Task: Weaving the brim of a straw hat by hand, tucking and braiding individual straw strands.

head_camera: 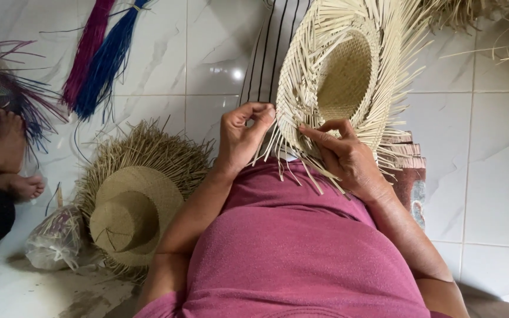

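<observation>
the left hand [241,136] pinches a strand at the near edge of the hat [340,76], thumb and forefinger closed on it at the brim's rim. the right hand [346,156] lies on the brim just beside it, forefinger stretched flat across the weave and the other fingers curled under, gripping the brim and the loose strands [301,168] that hang from it. the hat is held up in front of the chest, over the lap, tilted so its hollow crown faces the camera.

as a judgement of progress: the crown looks fully woven, a tight basket pattern inside, and the inner part of the brim is plaited too. what is left is the edge. all round the brim unwoven strands stick out like spokes, long at the top and right, shorter and drooping at the bottom where both hands work. so the brim is partly made, its rim not yet closed or trimmed.

on the floor [490,176] to the left lies a second hat [131,215], crown up, with its own ragged fringe. beyond it are bundles of blue and pink fibre [98,59], and a clear bag [57,238] of scraps sits near that hat. another person's feet [7,153] show at the far left edge.
</observation>
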